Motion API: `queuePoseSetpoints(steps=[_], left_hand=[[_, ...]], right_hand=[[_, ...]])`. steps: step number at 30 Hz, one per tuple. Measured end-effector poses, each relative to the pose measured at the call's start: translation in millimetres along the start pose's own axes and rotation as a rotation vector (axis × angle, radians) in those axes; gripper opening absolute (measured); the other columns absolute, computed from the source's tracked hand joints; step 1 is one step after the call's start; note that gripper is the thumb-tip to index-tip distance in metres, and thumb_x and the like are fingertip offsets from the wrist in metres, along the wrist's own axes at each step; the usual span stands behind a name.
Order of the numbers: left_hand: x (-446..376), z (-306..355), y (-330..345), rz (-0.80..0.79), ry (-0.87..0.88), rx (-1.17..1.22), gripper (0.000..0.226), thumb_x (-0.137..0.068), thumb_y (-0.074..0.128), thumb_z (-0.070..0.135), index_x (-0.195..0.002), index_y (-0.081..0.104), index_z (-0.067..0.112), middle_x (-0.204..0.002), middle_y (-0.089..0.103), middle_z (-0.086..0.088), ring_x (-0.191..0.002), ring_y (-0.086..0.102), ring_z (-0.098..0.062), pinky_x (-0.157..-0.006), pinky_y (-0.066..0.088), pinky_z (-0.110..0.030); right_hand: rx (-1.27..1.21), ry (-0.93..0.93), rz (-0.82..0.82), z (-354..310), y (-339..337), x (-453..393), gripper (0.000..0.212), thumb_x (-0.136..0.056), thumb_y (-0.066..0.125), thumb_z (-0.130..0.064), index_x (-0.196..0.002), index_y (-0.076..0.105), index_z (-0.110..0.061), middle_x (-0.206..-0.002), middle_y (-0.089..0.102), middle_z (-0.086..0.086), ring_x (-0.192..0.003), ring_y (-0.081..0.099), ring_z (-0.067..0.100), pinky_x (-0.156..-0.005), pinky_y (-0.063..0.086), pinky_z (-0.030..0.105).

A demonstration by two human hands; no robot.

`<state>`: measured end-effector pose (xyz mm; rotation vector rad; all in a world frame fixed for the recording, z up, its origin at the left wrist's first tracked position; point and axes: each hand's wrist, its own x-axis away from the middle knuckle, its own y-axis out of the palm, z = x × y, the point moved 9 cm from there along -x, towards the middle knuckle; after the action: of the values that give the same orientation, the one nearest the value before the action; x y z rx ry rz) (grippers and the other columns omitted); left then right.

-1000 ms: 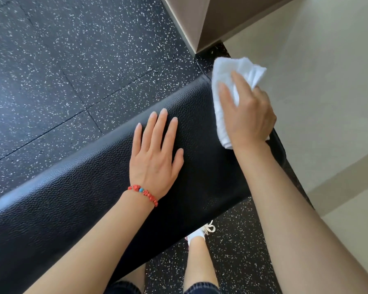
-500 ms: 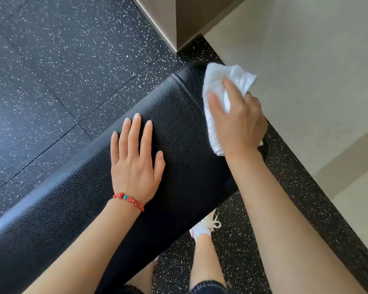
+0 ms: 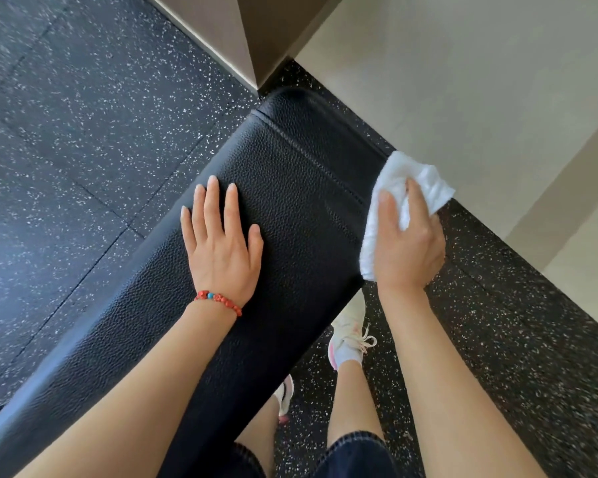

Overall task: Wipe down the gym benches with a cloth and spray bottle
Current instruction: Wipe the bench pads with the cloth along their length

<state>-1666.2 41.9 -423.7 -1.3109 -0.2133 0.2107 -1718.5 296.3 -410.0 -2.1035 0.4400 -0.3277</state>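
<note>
A long black padded gym bench (image 3: 290,174) runs diagonally from lower left to upper middle, with a stitched seam near its far end. My left hand (image 3: 221,246) lies flat and open on the bench top, a red bead bracelet on its wrist. My right hand (image 3: 408,243) grips a white cloth (image 3: 394,181) and presses it against the bench's right side edge. No spray bottle is in view.
Black speckled rubber flooring (image 3: 83,115) surrounds the bench. A beige tiled floor (image 3: 463,81) begins close to the right. A brown pillar corner (image 3: 249,39) stands just beyond the bench's far end. My feet in white sneakers (image 3: 349,332) stand right of the bench.
My right hand has slid the cloth from the bench's far top end down onto its right side edge. The view shifted, so more of the bench end shows. My left hand stays flat.
</note>
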Motion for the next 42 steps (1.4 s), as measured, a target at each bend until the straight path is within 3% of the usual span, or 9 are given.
queuePoseSetpoints(steps=[5,8,16,20,24,27,32,37,42], left_hand=[[14.8,10.9,-1.7,-0.075,0.107,0.040,0.056,-0.090,0.035,0.032,-0.137,0.040,0.002,-0.146,0.032,-0.023,-0.136,0.024,-0.039,-0.112,0.012,-0.050],[33.6,21.1,-2.8,-0.118,0.186,0.055,0.055,-0.090,0.035,0.032,-0.136,0.043,0.003,-0.145,0.035,-0.021,-0.136,0.026,-0.036,-0.112,0.016,-0.048],[78.4,36.9,-22.2,-0.156,0.240,0.070,0.053,-0.088,0.037,0.030,-0.132,0.046,0.003,-0.141,0.041,-0.020,-0.133,0.028,-0.032,-0.110,0.018,-0.043],[96.5,61.2,-34.9,-0.165,0.268,0.087,0.052,-0.088,0.037,0.031,-0.132,0.046,0.004,-0.142,0.041,-0.019,-0.134,0.028,-0.031,-0.110,0.022,-0.045],[119.4,94.1,-45.4,-0.190,0.321,0.089,0.051,-0.090,0.036,0.031,-0.133,0.045,0.004,-0.141,0.041,-0.019,-0.134,0.028,-0.033,-0.108,0.027,-0.050],[136.6,120.8,-57.2,-0.200,0.352,0.083,0.051,-0.090,0.036,0.030,-0.132,0.045,0.004,-0.140,0.043,-0.019,-0.133,0.030,-0.033,-0.106,0.029,-0.052],[167.8,171.0,-94.2,-0.207,0.424,0.055,0.050,-0.090,0.036,0.031,-0.132,0.045,0.005,-0.139,0.044,-0.019,-0.130,0.034,-0.034,-0.105,0.028,-0.050],[196.6,223.2,-144.2,-0.201,0.482,0.030,0.050,-0.090,0.036,0.032,-0.129,0.049,0.004,-0.136,0.047,-0.019,-0.128,0.040,-0.037,-0.104,0.027,-0.050],[221.6,268.5,-177.2,-0.216,0.529,0.025,0.050,-0.088,0.038,0.031,-0.126,0.053,0.003,-0.134,0.050,-0.020,-0.126,0.042,-0.038,-0.103,0.031,-0.053]], right_hand=[[-0.006,0.076,-0.086,11.9,-2.4,44.0,0.044,-0.090,0.052,-0.045,-0.132,0.048,-0.032,-0.098,0.060,0.015,-0.093,0.056,0.031,-0.073,0.039,0.034],[0.002,0.106,-0.125,16.5,-3.7,57.2,0.046,-0.090,0.051,-0.046,-0.133,0.047,-0.032,-0.097,0.061,0.014,-0.091,0.057,0.031,-0.070,0.035,0.031],[-0.068,0.211,-0.273,43.2,-29.1,82.8,0.039,-0.087,0.056,-0.046,-0.123,0.056,-0.032,-0.099,0.067,0.006,-0.095,0.058,0.028,-0.075,0.038,0.031],[-0.194,0.232,-0.161,72.5,-75.3,111.3,0.033,-0.082,0.069,-0.030,-0.113,0.067,-0.019,-0.086,0.071,0.012,-0.080,0.063,0.032,-0.069,0.042,0.028],[-0.237,0.278,-0.096,102.1,-122.2,125.0,0.034,-0.079,0.073,-0.024,-0.112,0.068,-0.016,-0.094,0.073,0.007,-0.069,0.058,0.018,-0.070,0.039,0.020],[-0.282,0.307,-0.116,118.7,-152.6,128.4,0.038,-0.079,0.073,-0.024,-0.116,0.066,-0.017,-0.102,0.071,0.004,-0.073,0.054,0.012,-0.069,0.034,0.011],[-0.377,0.352,-0.130,135.0,-214.5,136.2,0.039,-0.079,0.072,-0.026,-0.118,0.064,-0.022,-0.113,0.067,-0.004,-0.090,0.057,0.007,-0.080,0.040,0.014],[-0.456,0.412,-0.068,152.7,-293.8,145.1,0.041,-0.078,0.073,-0.023,-0.118,0.063,-0.021,-0.114,0.061,-0.010,-0.095,0.051,0.001,-0.071,0.026,-0.008],[-0.499,0.443,0.004,165.6,-356.9,151.1,0.040,-0.078,0.074,-0.024,-0.116,0.064,-0.022,-0.107,0.059,-0.014,-0.093,0.051,0.002,-0.074,0.030,0.003]])
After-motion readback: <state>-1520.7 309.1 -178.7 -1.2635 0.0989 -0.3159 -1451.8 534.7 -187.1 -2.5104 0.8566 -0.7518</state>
